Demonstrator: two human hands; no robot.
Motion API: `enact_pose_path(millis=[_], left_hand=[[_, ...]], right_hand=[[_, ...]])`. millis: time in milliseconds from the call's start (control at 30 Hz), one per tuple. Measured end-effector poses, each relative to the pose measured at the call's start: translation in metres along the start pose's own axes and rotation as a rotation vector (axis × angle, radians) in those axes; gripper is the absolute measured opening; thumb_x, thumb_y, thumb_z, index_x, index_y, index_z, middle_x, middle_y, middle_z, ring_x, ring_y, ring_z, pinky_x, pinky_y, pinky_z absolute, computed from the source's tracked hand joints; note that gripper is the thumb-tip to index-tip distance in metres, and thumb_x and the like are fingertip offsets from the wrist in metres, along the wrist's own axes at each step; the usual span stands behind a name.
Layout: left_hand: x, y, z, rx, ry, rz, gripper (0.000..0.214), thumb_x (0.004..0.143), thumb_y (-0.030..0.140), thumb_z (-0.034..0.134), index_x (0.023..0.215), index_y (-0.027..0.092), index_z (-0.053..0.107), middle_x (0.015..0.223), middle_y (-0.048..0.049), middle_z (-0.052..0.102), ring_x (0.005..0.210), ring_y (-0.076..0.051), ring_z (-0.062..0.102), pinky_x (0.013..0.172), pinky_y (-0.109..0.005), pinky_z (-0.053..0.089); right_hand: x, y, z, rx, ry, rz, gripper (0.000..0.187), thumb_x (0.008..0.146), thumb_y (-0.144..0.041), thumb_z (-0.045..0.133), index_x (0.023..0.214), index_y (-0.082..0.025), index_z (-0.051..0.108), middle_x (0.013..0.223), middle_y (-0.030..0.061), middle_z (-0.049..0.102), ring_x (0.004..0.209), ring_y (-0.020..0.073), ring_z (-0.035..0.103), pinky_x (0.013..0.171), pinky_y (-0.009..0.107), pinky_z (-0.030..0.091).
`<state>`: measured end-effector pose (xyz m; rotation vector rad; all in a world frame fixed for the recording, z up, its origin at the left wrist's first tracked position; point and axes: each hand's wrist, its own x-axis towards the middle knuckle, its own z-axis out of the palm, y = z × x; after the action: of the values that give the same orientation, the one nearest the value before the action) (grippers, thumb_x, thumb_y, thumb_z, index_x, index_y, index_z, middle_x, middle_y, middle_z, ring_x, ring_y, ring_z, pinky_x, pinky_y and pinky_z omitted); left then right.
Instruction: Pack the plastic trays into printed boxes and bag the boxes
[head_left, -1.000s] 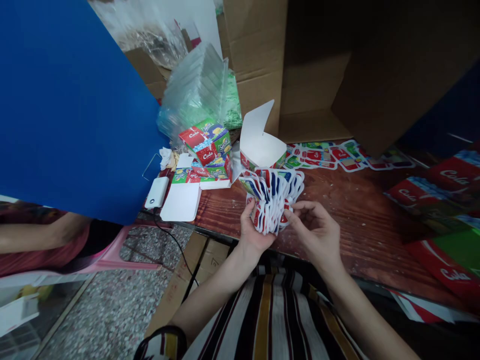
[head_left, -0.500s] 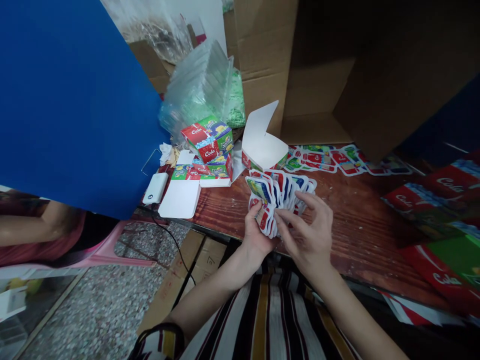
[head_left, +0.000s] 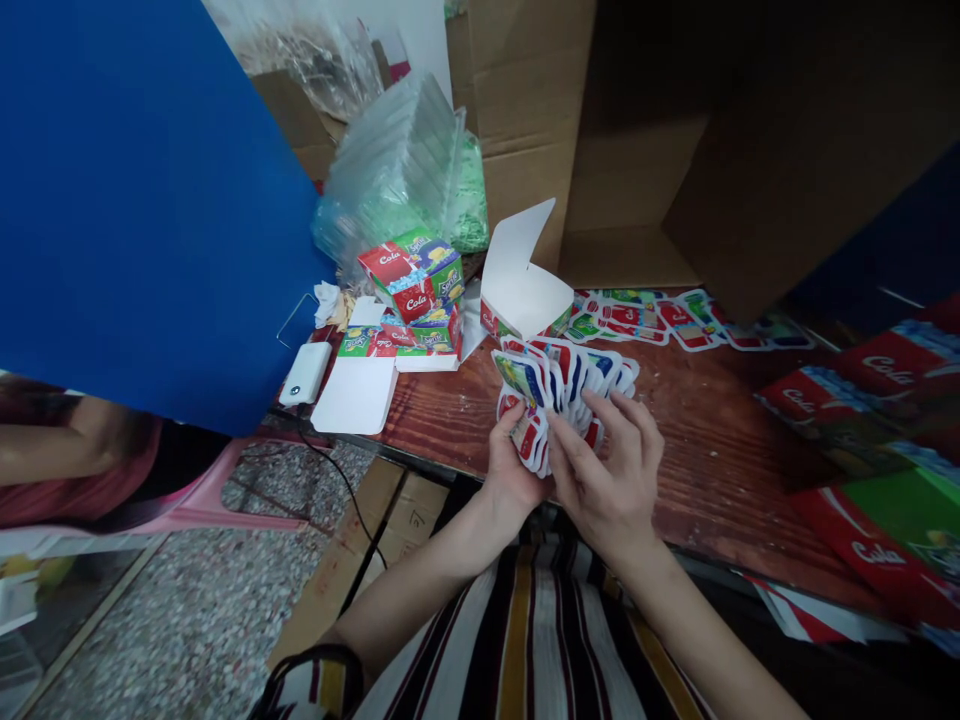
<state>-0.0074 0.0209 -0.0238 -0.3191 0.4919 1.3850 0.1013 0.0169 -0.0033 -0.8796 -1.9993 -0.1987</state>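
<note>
A fanned bundle of printed, white-edged cards rests in my left hand, whose thumb presses on the near left part. The cards show red, blue and green drink pictures. My right hand lies against the right side of the bundle, its fingers bent over the cards and touching them; its fingertips are partly hidden among the edges. Just behind the bundle stands an open box with its white flap raised. More cards lie spread along the back of the wooden table.
Printed cola boxes are stacked at the back left, beside a white power bank with a cable. Clear plastic trays stand behind them. A large carton fills the back. Flat printed boxes lie right. Someone's arm shows left.
My right fingers have shifted across the bundle and spread over its right side. The cards fan slightly further right. My left hand keeps its hold.
</note>
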Motion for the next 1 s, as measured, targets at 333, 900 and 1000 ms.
enact_pose_path(millis=[333,900,1000], left_hand=[[-0.0027,-0.0010,0.0051,0.037,0.052,0.051,0.031,0.088,0.029,0.052,0.103,0.008,0.070,0.098,-0.0117,0.075,0.098,-0.024,0.070,0.094,-0.035,0.053],[-0.0019,0.0002,0.0053,0.040,0.161,0.080,0.031,0.090,0.028,0.051,0.106,0.009,0.069,0.090,-0.0087,0.075,0.077,-0.017,0.070,0.086,-0.029,0.054],[-0.0017,0.0000,0.0039,0.025,0.165,0.086,0.028,0.089,0.027,0.053,0.101,0.009,0.069,0.088,-0.0081,0.074,0.077,-0.017,0.070,0.084,-0.027,0.055]], right_hand=[[-0.0018,-0.0035,0.0013,-0.031,0.033,-0.014,0.037,0.084,-0.017,0.068,0.121,-0.015,0.061,0.125,0.0186,0.056,0.121,0.0385,0.048,0.100,0.060,0.041],[-0.0023,-0.0053,0.0049,-0.076,0.003,-0.047,0.031,0.088,-0.020,0.063,0.120,-0.018,0.064,0.127,0.0164,0.056,0.120,0.0358,0.048,0.100,0.059,0.042],[-0.0026,-0.0054,0.0054,-0.080,0.006,-0.046,0.031,0.089,-0.020,0.062,0.119,-0.018,0.064,0.127,0.0163,0.056,0.121,0.0353,0.048,0.100,0.058,0.042]])
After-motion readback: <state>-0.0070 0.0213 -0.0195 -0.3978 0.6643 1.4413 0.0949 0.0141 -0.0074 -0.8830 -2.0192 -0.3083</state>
